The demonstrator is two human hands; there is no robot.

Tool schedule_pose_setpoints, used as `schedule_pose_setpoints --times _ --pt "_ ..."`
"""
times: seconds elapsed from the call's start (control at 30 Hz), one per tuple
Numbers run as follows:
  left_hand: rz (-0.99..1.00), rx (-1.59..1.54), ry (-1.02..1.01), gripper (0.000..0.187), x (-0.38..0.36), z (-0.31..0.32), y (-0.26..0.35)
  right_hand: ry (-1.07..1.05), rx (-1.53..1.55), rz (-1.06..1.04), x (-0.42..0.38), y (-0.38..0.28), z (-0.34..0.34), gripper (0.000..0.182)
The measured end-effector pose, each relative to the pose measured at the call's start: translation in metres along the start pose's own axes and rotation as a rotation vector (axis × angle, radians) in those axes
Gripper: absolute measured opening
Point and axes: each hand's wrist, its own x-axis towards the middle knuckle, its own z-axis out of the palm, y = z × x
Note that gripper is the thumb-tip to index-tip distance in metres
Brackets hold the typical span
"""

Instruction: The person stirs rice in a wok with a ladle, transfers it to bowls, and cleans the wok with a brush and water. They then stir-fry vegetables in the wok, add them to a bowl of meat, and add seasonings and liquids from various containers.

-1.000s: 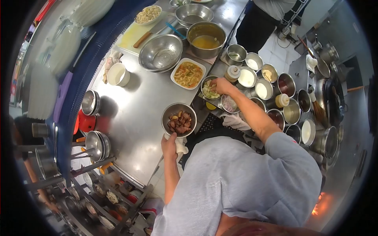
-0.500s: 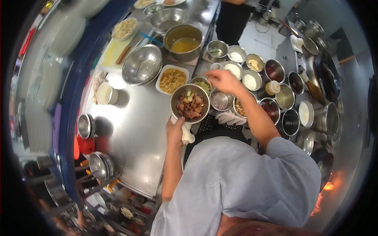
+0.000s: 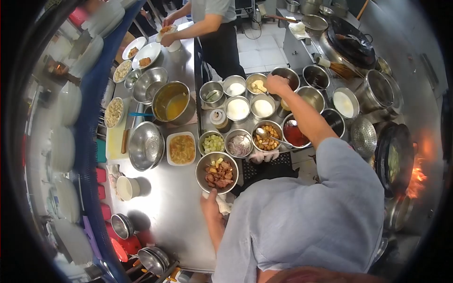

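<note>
Left to right across the steel counter [image 3: 160, 207]:

1. White cup [image 3: 126, 187], a large empty bowl [image 3: 146, 152], and a plate of noodles [image 3: 181, 149] stand along the counter's left part. A pot of yellow broth [image 3: 172, 104] stands behind them.

2. The meat bowl [image 3: 217, 172] sits at the counter's near edge, holding browned meat pieces with a few pale vegetable bits on top. The left hand [image 3: 210, 203] grips its near rim through a white cloth [image 3: 221, 203]; the fingers are clenched on cloth and rim.

3. Behind the bowl stands a bank of tins: chopped greens [image 3: 212, 142], sliced onion [image 3: 239, 144], a spooned tin of tan cubes [image 3: 267, 137], red sauce [image 3: 295, 134].

4. The right hand [image 3: 277, 85] is stretched to the far row, above a tin of pale pieces [image 3: 257, 85]. Its fingers curl downward; whether they pinch anything cannot be told.

5. A flame [image 3: 416, 175] burns at far right beside a wok [image 3: 393, 162].

Step in hand, as judged: ingredients are being added to the meat bowl. The next move calls for carrying a pinch back over the tins without spilling, with the bowl held steady.

A second person works at the far end.
</note>
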Motion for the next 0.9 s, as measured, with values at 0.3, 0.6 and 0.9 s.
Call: schedule_pose_setpoints --times 0.3,0.6,0.9 --pt "0.031 0.008 0.003 0.036 0.004 0.005 -0.003 0.61 0.857 -0.177 0.056 0.012 0.059 0.037" --pt "0.01 -0.018 0.025 0.035 0.004 0.004 -0.01 0.556 0.691 -0.176 0.069 0.007 0.068 0.032" --pt "0.01 0.029 0.038 0.036 0.005 0.003 -0.012 0.355 0.4 -0.154 0.072 0.025 0.059 0.032"
